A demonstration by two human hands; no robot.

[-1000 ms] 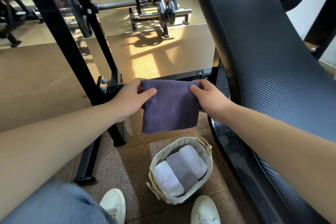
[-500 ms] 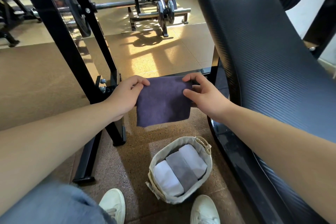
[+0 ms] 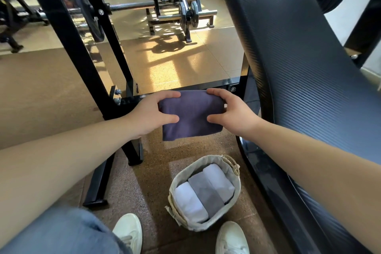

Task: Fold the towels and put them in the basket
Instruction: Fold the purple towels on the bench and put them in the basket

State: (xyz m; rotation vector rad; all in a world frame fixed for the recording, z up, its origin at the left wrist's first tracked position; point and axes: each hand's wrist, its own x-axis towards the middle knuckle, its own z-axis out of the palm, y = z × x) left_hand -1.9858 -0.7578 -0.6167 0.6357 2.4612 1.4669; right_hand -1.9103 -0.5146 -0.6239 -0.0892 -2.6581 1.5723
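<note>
Above the basket [image 3: 195,225] with its three rolled towels, the purple towel [image 3: 191,117] has just been halved again into a compact pad, the left hand [image 3: 150,115] and right hand [image 3: 233,113] each gripping an end, likely ready for stowing.

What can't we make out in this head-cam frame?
Head view, dark purple towel: its layer count and back face, hidden by its front face and by left hand and right hand.
Head view, basket: its floor and anything lower, covered by three rolled towels.
Head view, white shoes: heels cut off by the bottom edge.
</note>
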